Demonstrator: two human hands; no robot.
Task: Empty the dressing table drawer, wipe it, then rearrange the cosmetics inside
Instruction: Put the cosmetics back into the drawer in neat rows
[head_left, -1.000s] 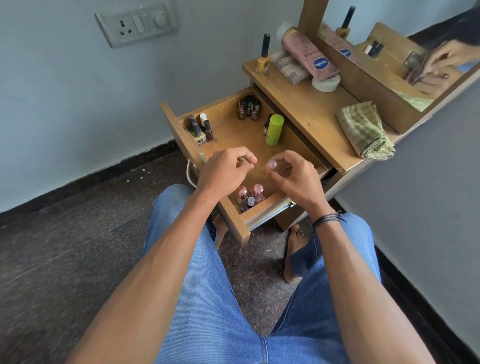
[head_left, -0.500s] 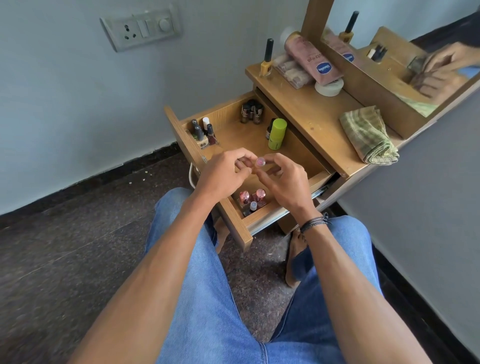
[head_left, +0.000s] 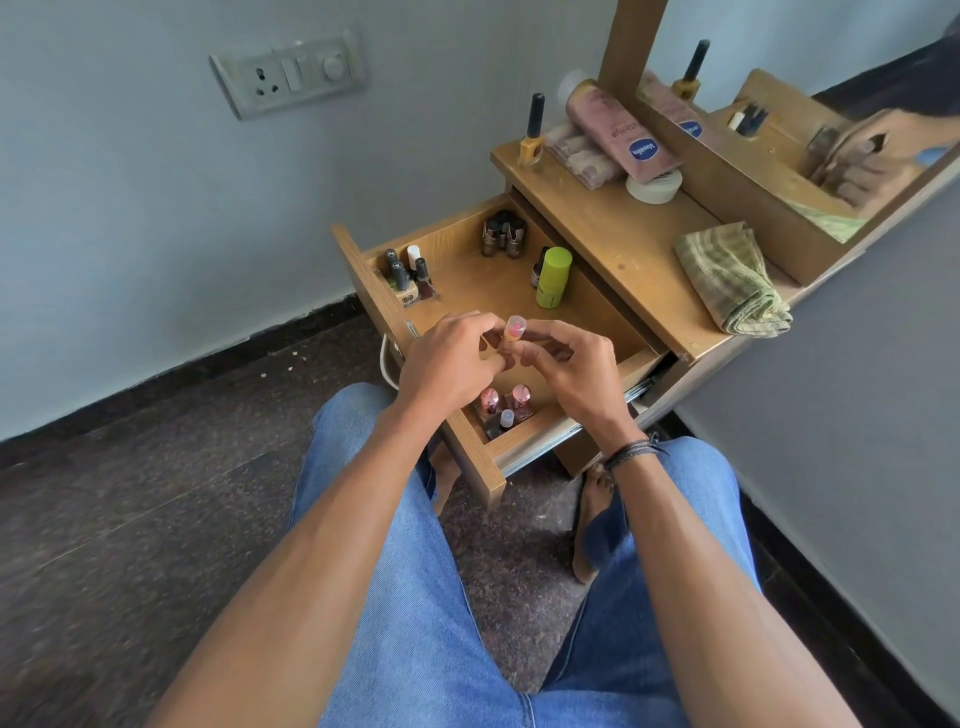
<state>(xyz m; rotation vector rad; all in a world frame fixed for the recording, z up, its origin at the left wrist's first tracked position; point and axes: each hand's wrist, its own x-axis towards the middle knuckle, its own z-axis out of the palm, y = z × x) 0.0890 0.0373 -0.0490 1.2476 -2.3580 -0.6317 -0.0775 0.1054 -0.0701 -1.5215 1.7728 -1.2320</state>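
Nearest: left hand (head_left: 447, 364) and right hand (head_left: 566, 374) meet above the open drawer (head_left: 374, 291), fingertips of both pinching one small pink-topped bottle (head_left: 514, 332), tilted. Beneath them, in the front corner: pink-capped bottles (head_left: 504, 405), upright. Mid-drawer: green tube (head_left: 554, 278), standing. Far corner: dark polish bottles (head_left: 503, 236). On the table (head_left: 613, 234) beyond: pink tube (head_left: 618, 132) whose blue oval reads "Vaseline", its other script illegible. A folded checked cloth (head_left: 735, 280) lies to the right.
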